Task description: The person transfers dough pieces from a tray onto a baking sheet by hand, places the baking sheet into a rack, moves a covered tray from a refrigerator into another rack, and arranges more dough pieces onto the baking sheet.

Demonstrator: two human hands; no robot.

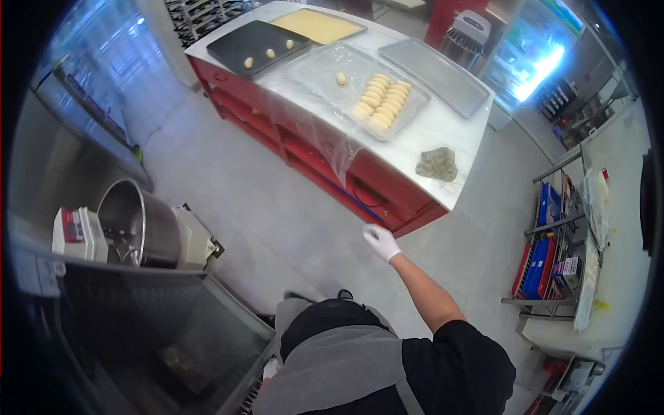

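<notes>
My right hand [382, 243], in a white glove, is held out over the floor near the corner of the red-sided table. Its fingers are loosely curled together and nothing shows in them. Of my left hand [271, 368], only a small gloved part appears beside my apron, at the edge of a dark, glassy-topped appliance [159, 332]. Its fingers are hidden, so what it touches or holds does not show. On the white tabletop [325, 104], rows of pale dough pieces [382, 102] lie on a plastic-covered tray [417, 111].
A black tray [232, 45] carries a few dough pieces, behind it a tray of yellow sheet [318, 25]. An upturned-looking metal tray [436, 75] and a crumpled cloth [437, 164] lie on the table. A mixer bowl [149, 228] stands left, a rack with boxes [543, 266] right.
</notes>
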